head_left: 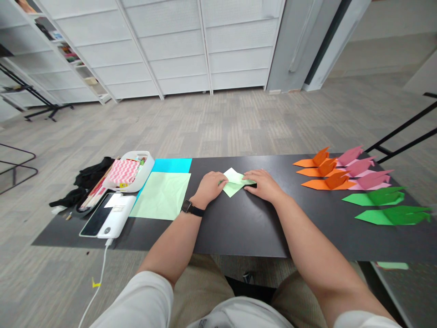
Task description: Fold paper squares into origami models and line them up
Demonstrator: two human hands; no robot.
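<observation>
On the dark table in front of me lies a small folded sheet of pale green origami paper [233, 186], diamond-shaped, with creases across it. My left hand [210, 187], a dark watch on its wrist, is closed on the left corner. From the other side my right hand [262, 184] pinches the right corner, fingers over its edge. Parts of both corners are hidden under the fingers. To the left, a larger flat pale green sheet [162, 196] partly covers a blue sheet [174, 165].
Folded paper birds stand on the table's right: orange ones [329, 181], pink ones [370, 179] and green ones [392, 215]. At left are a white basket [146, 171], a phone [97, 216], a white power bank [118, 218] with a cable, and black cloth [92, 175].
</observation>
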